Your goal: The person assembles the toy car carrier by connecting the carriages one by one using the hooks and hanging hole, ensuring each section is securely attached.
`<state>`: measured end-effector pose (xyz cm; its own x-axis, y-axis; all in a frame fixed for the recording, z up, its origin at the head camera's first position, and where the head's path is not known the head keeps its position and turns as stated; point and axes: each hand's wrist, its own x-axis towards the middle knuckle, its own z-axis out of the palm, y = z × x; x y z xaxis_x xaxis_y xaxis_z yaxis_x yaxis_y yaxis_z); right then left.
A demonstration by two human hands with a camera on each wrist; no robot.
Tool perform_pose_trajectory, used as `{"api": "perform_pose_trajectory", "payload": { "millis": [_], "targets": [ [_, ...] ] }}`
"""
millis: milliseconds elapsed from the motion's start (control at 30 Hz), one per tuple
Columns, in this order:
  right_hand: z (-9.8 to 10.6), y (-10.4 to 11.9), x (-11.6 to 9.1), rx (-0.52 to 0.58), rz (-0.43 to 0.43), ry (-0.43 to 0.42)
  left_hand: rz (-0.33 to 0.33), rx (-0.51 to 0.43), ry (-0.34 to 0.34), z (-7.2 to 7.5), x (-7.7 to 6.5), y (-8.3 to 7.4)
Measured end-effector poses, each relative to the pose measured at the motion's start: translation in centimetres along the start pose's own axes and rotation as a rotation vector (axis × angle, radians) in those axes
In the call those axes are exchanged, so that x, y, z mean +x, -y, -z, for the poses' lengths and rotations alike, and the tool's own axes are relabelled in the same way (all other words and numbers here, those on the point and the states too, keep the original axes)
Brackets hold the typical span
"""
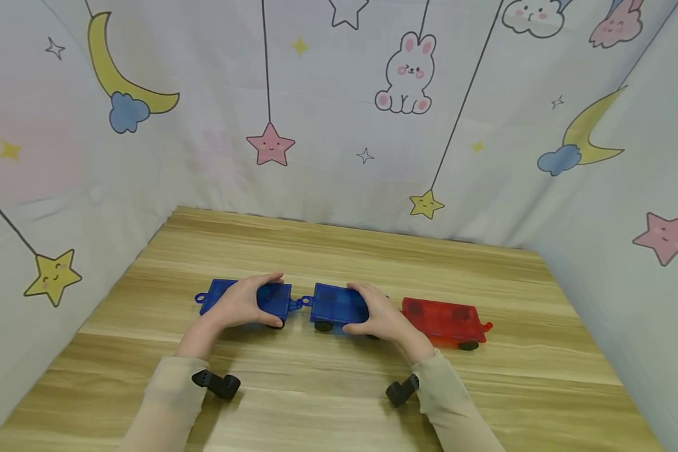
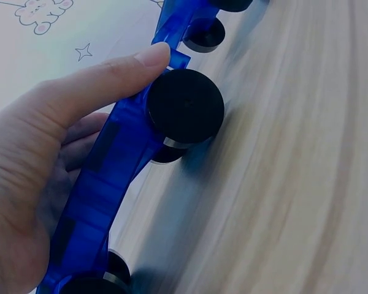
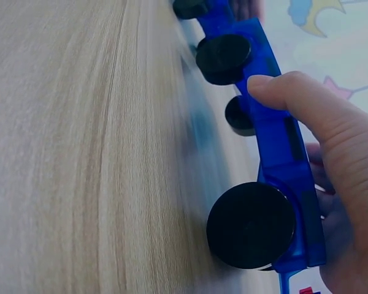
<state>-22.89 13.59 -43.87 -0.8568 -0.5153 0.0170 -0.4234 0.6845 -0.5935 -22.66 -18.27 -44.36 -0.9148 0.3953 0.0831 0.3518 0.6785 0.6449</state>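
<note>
Two translucent blue toy train cars with black wheels stand end to end on the wooden table. My left hand (image 1: 237,306) grips the left blue car (image 1: 274,298) across its top, thumb on the near side and fingers over the far side. The other blue car (image 1: 336,302) is held the same way by my right hand (image 1: 384,317). Between them, the left car's hook (image 1: 295,304) meets the right car's ring (image 1: 306,301). In the left wrist view my thumb (image 2: 126,73) presses just above a wheel (image 2: 185,105). The right wrist view shows my thumb (image 3: 270,89) along the car's side (image 3: 285,144).
A translucent red toy train car (image 1: 443,320) stands close to the right of the blue pair, its hook (image 1: 488,327) pointing right. Patterned white cloth (image 1: 339,169) walls in the wooden table (image 1: 316,395) at the back and both sides.
</note>
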Motion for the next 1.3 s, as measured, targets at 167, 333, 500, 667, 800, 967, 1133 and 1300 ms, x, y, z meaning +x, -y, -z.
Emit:
{"api": "perform_pose_trajectory", "payload": {
  "millis": [167, 333, 500, 667, 800, 967, 1133, 1300],
  "targets": [
    [0.06, 0.03, 0.14, 0.006, 0.001, 0.01, 0.002, -0.002, 0.003, 0.03, 0.04, -0.01],
    [0.11, 0.09, 0.24, 0.003, 0.012, 0.009, 0.008, -0.002, 0.008, 0.1, 0.1, -0.13],
    [0.15, 0.19, 0.25, -0.004, 0.028, 0.008, 0.007, -0.003, 0.01, 0.08, 0.1, -0.19],
    [0.08, 0.19, 0.28, -0.009, 0.029, 0.011, -0.002, -0.003, 0.008, 0.0, 0.11, -0.24],
    [0.02, 0.2, 0.33, -0.008, 0.027, 0.014, -0.006, -0.005, 0.009, -0.05, 0.14, -0.28],
    [0.01, 0.21, 0.29, 0.002, 0.024, 0.014, -0.004, -0.002, 0.01, -0.06, 0.15, -0.38],
    [0.03, 0.21, 0.29, 0.008, 0.018, 0.017, -0.001, 0.001, 0.01, -0.09, 0.18, -0.51],
    [0.08, 0.31, 0.33, 0.005, 0.028, 0.022, -0.005, 0.007, 0.01, -0.17, 0.2, -0.54]
  ]
}}
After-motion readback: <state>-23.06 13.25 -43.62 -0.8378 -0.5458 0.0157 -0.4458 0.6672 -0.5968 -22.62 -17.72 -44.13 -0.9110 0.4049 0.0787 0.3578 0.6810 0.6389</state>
